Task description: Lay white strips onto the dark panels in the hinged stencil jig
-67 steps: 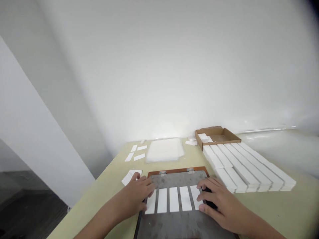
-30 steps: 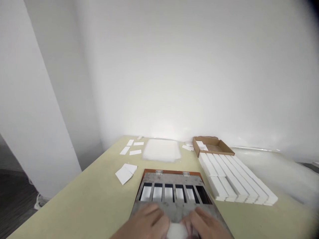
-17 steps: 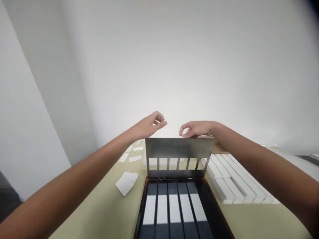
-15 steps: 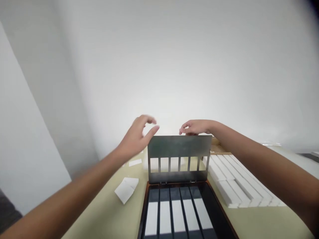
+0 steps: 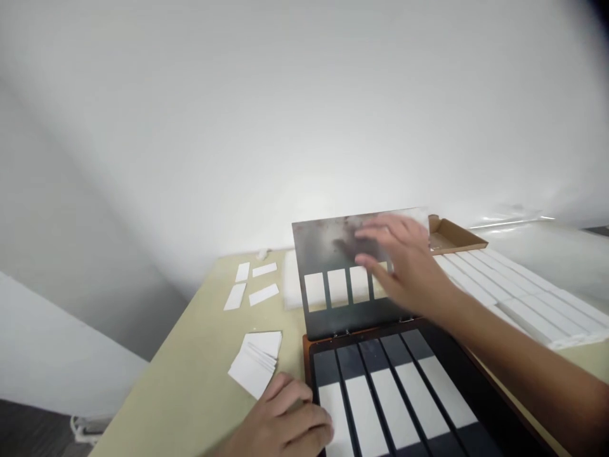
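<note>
A black slotted jig [image 5: 495, 387] lies before me, holding several white strips [image 5: 361, 406] side by side in its channels. Its hinged metal plate [image 5: 314, 247], cut with a row of rectangular windows, stands raised at the back. At the jig's left edge is my left hand [image 5: 290, 419], its fingers curled over the rim near the leftmost strip; the thumb is hidden. My right hand [image 5: 404, 263], slightly blurred, hovers in front of the plate with fingers apart and nothing in them. Just beyond my left hand sits a fanned pile of white cards [image 5: 257, 362].
Several loose white cards [image 5: 264, 294] lie on the yellowish table [image 5: 190, 368] at the back left. To the right are rows of long white blocks [image 5: 533, 295], with an open cardboard box [image 5: 457, 235] behind them. A pale wall [image 5: 304, 114] rises behind the table.
My left hand has come down from above the plate to the jig's left edge. My right hand has moved from behind the plate's top to its front. The view has turned left.
</note>
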### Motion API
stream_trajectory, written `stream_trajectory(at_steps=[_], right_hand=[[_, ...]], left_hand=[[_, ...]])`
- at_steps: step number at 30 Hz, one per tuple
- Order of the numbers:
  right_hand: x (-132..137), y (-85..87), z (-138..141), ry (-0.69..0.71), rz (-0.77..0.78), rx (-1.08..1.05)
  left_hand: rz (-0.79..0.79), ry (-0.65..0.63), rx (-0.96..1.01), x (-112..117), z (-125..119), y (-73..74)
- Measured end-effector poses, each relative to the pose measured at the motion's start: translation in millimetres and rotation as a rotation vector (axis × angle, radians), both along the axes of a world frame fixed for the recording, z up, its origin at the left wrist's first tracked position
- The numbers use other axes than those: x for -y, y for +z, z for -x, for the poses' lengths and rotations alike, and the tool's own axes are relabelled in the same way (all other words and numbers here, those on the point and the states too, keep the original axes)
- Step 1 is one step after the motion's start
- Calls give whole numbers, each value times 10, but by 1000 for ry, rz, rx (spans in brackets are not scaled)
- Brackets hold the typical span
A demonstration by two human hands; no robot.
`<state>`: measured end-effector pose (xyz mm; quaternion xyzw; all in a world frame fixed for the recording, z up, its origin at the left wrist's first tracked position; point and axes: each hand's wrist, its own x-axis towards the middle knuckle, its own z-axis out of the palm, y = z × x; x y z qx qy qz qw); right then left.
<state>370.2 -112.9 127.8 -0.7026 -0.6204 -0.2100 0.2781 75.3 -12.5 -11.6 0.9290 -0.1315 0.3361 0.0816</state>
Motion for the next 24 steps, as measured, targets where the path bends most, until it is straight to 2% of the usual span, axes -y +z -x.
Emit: stream_trajectory(at_steps=[3, 6, 9, 11, 14, 17, 22, 24], right_hand=[[330, -351, 530, 298, 234, 108], [516, -748, 836, 494, 264, 213], [544, -1057, 922, 507, 257, 237], [534, -1174, 937, 490, 219, 248], [538, -1227, 958, 481, 166, 277], [559, -1188, 963, 504, 220, 282], [559, -1100, 911, 556, 369, 282], [551, -1080, 888, 573, 411, 276]], left_hand=[[48, 0, -49, 20, 20, 57], [74, -13, -158, 64, 54, 200], [98, -16, -233, 112, 69, 355], [92, -1, -284, 136, 57, 431], [67, 27, -320, 127, 34, 503], [55, 10, -342, 52, 71, 527], [66, -40, -208, -48, 245, 413], [41, -122, -166, -17, 267, 365]])
